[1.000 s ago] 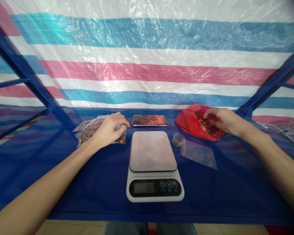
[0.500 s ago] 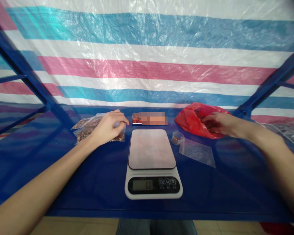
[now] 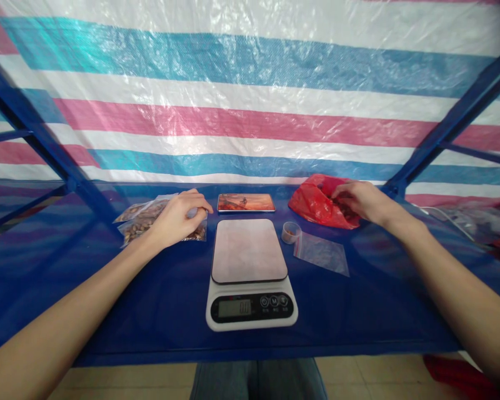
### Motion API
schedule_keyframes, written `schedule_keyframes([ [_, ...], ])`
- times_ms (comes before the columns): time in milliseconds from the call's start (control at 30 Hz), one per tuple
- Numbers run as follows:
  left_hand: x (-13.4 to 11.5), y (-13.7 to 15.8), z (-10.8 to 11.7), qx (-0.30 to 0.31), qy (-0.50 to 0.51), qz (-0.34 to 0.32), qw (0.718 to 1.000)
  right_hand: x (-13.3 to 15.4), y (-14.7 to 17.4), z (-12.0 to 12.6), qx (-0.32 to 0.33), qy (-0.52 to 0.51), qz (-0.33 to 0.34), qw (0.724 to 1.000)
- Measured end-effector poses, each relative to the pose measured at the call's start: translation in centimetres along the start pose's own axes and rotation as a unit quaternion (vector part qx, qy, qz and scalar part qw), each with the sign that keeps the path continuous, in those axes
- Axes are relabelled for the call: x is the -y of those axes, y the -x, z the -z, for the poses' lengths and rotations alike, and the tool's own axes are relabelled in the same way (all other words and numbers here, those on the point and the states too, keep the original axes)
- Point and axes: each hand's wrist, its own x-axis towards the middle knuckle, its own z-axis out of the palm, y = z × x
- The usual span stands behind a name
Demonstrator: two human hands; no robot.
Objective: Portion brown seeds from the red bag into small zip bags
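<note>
Head view, looking down on a blue table [image 3: 158,316]. At centre right of the frame I have the right hand [image 3: 369,203] at the mouth of the red bag [image 3: 308,199], fingertips in among brown pieces [image 3: 346,211]; whether they are pinching any I cannot tell, the tips being partly hidden. The red bag lies slumped, its mouth turned toward that hand. At centre left the left hand [image 3: 181,216] lies over the filled bags [image 3: 139,226], fingers loosely bent, thumb and forefinger apart, nothing visible between them; I cannot tell how firmly it rests there. The filled bags are clear plastic, overlapping, with brown pieces inside. Mid-frame, a white scale [image 3: 250,278], bare plate, display reading 0.0. Just right of its plate stands a small clear cup [image 3: 284,234], a little brown matter at the bottom. A flat clear bag [image 3: 323,254] lies beside the cup, red-lined end nearest it. Beyond the scale, a phone [image 3: 245,202] lies lengthwise across, screen lit orange. Striped sheeting [image 3: 233,116] fills the upper frame; jeans [image 3: 258,380] show at bottom centre.
</note>
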Motion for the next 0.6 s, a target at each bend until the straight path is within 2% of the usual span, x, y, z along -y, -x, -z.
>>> schedule_keyframes([
  [100, -0.1, 0.0, 0.1, 0.001, -0.003, 0.001, 1.0, 1.0, 0.3, 1.3, 0.032, 0.047, 0.027, 0.998],
  [200, -0.1, 0.0, 0.1, 0.0, -0.005, 0.002, 1.0, 2.2, 0.4, 1.6, 0.002, 0.065, 0.048, 0.997],
  [367, -0.1, -0.1, 0.1, 0.005, -0.009, -0.006, 1.0, 5.8, 1.2, 0.7, -0.065, -0.034, 0.128, 0.989],
  [433, -0.3, -0.1, 0.1, 0.01, -0.011, -0.007, 1.0, 8.1, 1.9, -0.1, -0.055, -0.098, 0.162, 0.98],
  [500, -0.4, -0.1, 0.1, 0.014, -0.01, -0.005, 1.0, 10.2, 2.6, -0.9, -0.016, -0.144, 0.189, 0.971],
  [600, -0.6, -0.2, 0.0, 0.02, -0.008, 0.005, 1.0, 12.1, 3.5, -1.8, -0.008, -0.151, 0.21, 0.966],
])
